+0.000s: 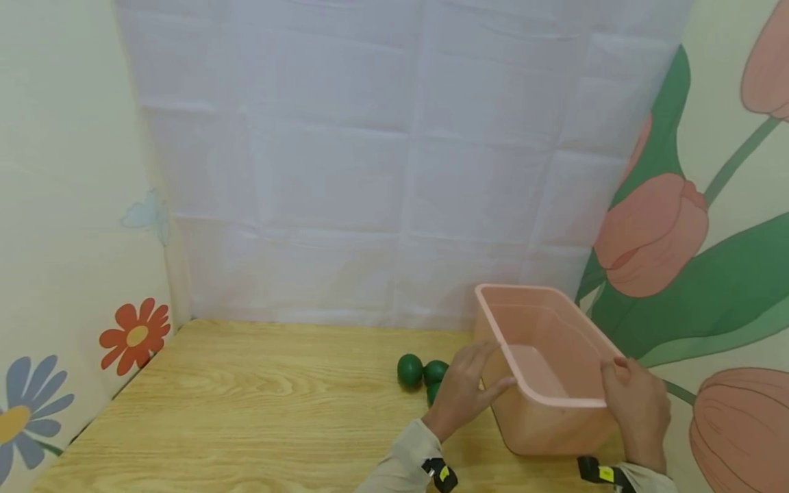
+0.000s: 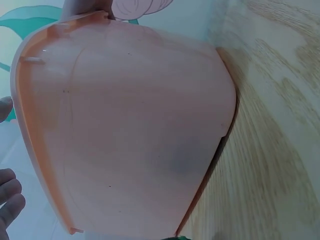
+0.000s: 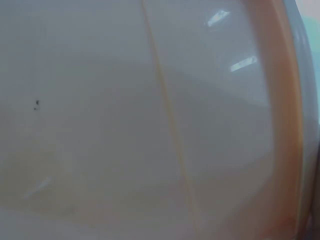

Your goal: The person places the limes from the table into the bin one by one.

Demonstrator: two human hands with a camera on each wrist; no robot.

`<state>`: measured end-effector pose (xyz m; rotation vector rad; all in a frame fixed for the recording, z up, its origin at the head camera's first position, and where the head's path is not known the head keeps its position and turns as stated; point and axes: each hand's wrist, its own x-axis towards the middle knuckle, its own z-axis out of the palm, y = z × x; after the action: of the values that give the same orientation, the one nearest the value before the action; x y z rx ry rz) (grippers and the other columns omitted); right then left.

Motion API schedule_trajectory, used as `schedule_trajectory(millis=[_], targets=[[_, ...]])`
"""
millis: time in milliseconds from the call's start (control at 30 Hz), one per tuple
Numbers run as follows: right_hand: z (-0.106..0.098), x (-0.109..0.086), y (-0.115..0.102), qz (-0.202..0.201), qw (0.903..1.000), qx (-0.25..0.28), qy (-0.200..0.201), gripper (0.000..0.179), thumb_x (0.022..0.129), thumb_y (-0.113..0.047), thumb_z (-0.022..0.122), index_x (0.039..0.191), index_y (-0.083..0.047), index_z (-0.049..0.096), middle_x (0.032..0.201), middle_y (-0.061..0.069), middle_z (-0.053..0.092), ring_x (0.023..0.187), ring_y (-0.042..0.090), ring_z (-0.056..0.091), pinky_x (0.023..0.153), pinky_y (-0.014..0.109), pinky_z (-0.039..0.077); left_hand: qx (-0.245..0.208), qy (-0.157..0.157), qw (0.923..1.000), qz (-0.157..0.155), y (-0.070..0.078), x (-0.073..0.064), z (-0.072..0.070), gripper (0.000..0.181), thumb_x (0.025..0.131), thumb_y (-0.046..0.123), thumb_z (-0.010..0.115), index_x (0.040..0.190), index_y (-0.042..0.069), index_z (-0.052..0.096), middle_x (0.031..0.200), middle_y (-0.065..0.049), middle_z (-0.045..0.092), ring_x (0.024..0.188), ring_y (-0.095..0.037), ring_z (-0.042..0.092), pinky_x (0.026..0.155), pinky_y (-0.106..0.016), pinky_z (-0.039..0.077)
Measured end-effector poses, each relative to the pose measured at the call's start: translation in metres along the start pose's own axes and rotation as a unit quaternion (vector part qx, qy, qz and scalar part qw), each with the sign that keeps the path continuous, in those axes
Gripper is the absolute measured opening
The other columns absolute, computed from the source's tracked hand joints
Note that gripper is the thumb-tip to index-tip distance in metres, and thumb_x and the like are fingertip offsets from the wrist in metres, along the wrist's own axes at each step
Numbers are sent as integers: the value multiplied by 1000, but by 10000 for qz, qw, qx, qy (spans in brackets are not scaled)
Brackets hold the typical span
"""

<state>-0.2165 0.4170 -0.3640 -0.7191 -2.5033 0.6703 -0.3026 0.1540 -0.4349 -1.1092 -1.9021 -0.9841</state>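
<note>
A pink plastic bin stands upright on the wooden table at the right, its mouth facing up. At its near right corner my right hand grips the rim with curled fingers. My left hand is at the left rim, thumb and fingers spread. In the left wrist view, the left thumb is right at the rim, while the other fingers lie apart from it. The right wrist view is filled by the bin's outer wall; the right fingers do not show there.
Three round dark green objects lie on the table left of the bin, partly behind my left hand. A white sheet hangs at the back. The right wall, painted with tulips, stands close beside the bin.
</note>
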Motion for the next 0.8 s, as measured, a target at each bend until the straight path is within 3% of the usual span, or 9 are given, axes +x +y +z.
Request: schedule_trajectory(millis=[400,800], targets=[[2,0,1,-130,9997,51,184,57,100,-44,42,131,0,60,133,34,53,108,57,53,81,66,44,217,-95,9996,-162,-7,-8,-4,61,96,47,63,138,4,54,137,-11,59,126,-25,56,106,-39,45],[1,0,0,-119,9999,-15,88,59,101,-45,42,132,2,58,136,34,51,109,57,53,82,66,44,169,-193,9990,-374,-14,-18,-5,60,96,45,64,139,5,52,137,-11,59,126,-24,55,104,-40,47]])
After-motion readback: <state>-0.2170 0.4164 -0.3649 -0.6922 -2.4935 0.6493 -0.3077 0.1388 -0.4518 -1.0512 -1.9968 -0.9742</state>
